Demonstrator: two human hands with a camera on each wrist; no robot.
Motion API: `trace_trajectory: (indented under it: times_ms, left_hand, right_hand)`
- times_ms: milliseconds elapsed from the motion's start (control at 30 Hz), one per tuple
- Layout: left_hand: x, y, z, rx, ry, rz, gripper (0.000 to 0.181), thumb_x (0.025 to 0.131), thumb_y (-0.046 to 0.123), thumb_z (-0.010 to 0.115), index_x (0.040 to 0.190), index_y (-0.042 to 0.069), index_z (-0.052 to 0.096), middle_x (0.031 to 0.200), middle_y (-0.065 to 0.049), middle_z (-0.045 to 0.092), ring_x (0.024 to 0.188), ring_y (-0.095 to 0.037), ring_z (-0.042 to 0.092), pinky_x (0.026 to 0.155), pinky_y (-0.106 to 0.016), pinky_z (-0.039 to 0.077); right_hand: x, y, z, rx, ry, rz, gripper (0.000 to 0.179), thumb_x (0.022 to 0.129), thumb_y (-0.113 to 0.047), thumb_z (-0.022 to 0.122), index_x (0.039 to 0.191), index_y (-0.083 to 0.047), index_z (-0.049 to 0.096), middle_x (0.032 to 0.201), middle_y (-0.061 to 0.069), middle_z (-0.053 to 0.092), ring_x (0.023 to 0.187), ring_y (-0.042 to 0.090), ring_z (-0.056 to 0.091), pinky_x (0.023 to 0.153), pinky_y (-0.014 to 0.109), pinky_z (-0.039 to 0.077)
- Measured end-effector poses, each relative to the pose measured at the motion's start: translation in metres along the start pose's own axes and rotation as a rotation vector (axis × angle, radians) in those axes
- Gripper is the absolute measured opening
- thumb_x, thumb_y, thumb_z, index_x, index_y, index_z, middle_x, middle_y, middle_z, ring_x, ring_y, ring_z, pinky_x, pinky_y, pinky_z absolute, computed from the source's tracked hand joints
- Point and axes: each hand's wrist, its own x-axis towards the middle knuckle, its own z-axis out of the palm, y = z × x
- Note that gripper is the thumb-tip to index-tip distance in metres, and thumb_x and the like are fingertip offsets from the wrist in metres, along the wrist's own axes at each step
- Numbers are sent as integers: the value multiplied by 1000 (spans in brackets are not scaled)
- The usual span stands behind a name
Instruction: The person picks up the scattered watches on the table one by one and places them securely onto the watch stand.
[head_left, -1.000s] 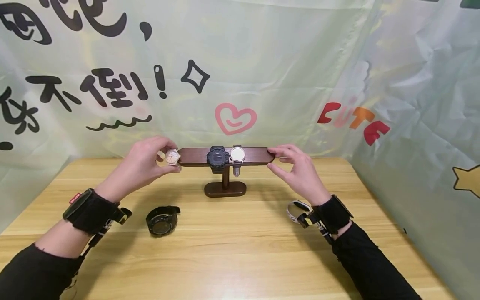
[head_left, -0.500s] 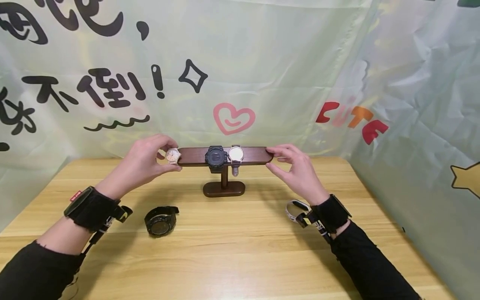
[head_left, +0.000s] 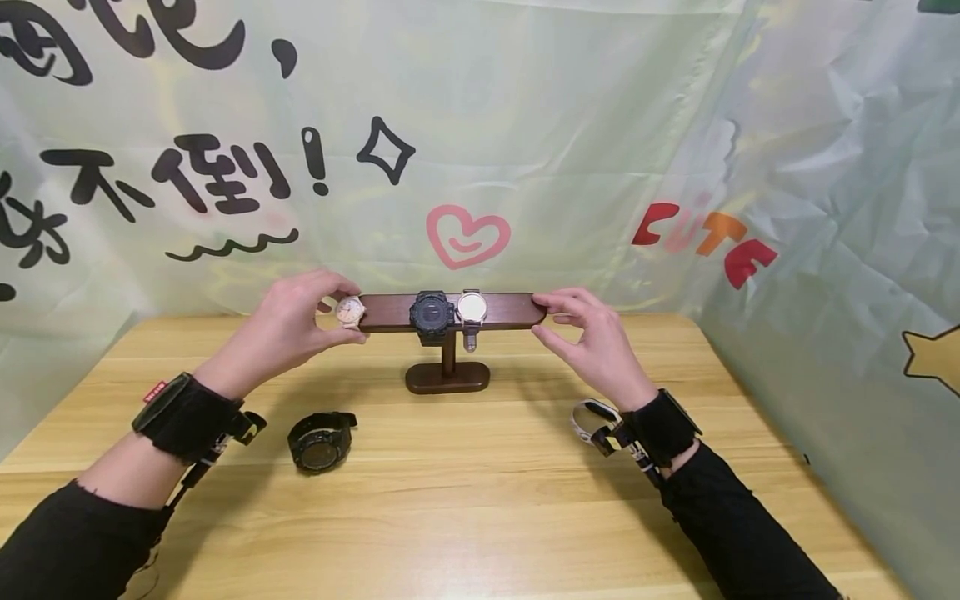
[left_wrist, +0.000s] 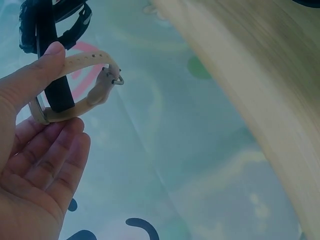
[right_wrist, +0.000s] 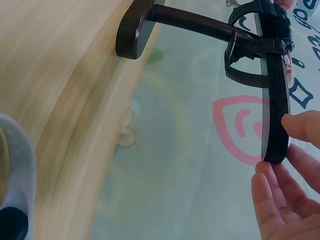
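With thumb and fingers my left hand (head_left: 288, 321) holds a small light-strapped wristwatch (head_left: 349, 312) at the left end of a dark wooden watch stand (head_left: 386, 312). In the left wrist view, its buckled strap (left_wrist: 82, 61) loops around the tip of the bar (left_wrist: 59, 95). My right hand (head_left: 596, 337) pinches the bar's opposite end between thumb and fingers, as the right wrist view also shows. Around the middle of the bar sit a black chunky watch (head_left: 432, 315) and, beside it, a silver-faced watch (head_left: 472, 308).
Another black watch (head_left: 320, 443) lies on the wooden table (head_left: 450, 517), front left of the stand. A white wristband (head_left: 581, 421) stands on the table near my right wrist, partly hidden by the wrist camera. A printed fabric backdrop (head_left: 585, 167) hangs behind the table.
My left hand has moved slightly right with the light-strapped watch, bringing it a little further onto the bar's end. The right hand keeps its grip on the stand.
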Motion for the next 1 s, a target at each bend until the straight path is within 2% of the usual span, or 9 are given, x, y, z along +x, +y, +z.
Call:
trace_trajectory:
  times_ms: [167, 333, 533, 800, 1000]
  left_hand:
    - [1, 0, 3, 0, 25, 44, 50, 75, 16, 100, 116, 3, 73, 111, -11, 78, 97, -27, 73, 84, -49, 62]
    - [1, 0, 5, 5, 43, 73, 51, 75, 16, 100, 115, 2, 73, 110, -13, 77, 96, -28, 73, 84, -50, 62]
    - [2, 3, 5, 16, 39, 72, 51, 75, 16, 99, 116, 2, 73, 112, -13, 77, 99, -29, 73, 86, -49, 62]
    - [4, 7, 6, 20, 37, 72, 50, 76, 17, 99, 116, 2, 74, 111, -12, 77, 101, -29, 74, 87, -48, 62]
    - [5, 8, 8, 25, 27, 67, 51, 76, 17, 99, 116, 1, 73, 113, -14, 78, 104, -32, 75, 92, -51, 62]
  right_hand:
    - [0, 0, 0, 3, 6, -4, 40, 99, -14, 80, 137, -9, 72, 133, 11, 67, 117, 28, 68, 108, 48, 59]
    - [1, 1, 1, 14, 5, -7, 39, 99, -13, 79, 137, -8, 72, 134, 12, 66, 118, 34, 67, 108, 53, 59]
    - [0, 1, 1, 16, 3, -2, 39, 99, -14, 79, 137, -8, 72, 134, 12, 66, 119, 37, 67, 108, 52, 59]
    - [0, 0, 1, 7, 6, -4, 40, 98, -14, 80, 137, -9, 72, 134, 11, 67, 117, 29, 68, 108, 46, 59]
    - [1, 0, 1, 8, 9, 2, 40, 98, -13, 80, 137, -8, 72, 133, 11, 67, 117, 30, 68, 108, 46, 60]
